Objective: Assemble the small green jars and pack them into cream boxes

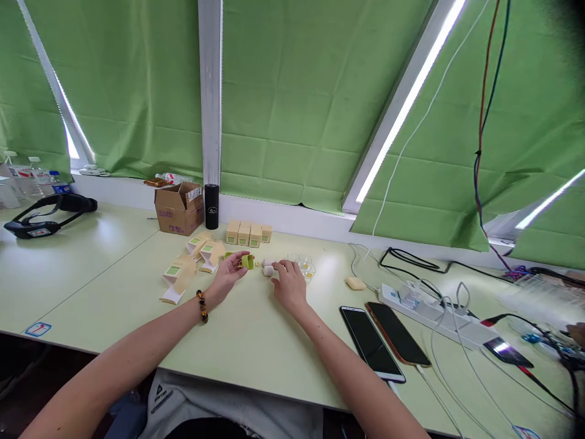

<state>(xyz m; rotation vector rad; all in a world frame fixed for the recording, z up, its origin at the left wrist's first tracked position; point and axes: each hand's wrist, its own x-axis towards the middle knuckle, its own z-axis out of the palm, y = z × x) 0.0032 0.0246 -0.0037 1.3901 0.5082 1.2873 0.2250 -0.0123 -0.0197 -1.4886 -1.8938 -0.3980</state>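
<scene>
The left hand (pixel 228 274) pinches a small green piece (pixel 247 261) just above the surface (pixel 256 329); the right hand (pixel 289 285) rests, fingers curled on a small white piece (pixel 268 270). Best keep both pieces aligned, close together, near the flat cartons (pixel 183 274).

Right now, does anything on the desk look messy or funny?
A little. The flat cartons by the left hand lie scattered at odd angles, while the folded boxes behind stand in a neat row. White cables tangle over the power strip. Nothing looks spilled or broken.
</scene>
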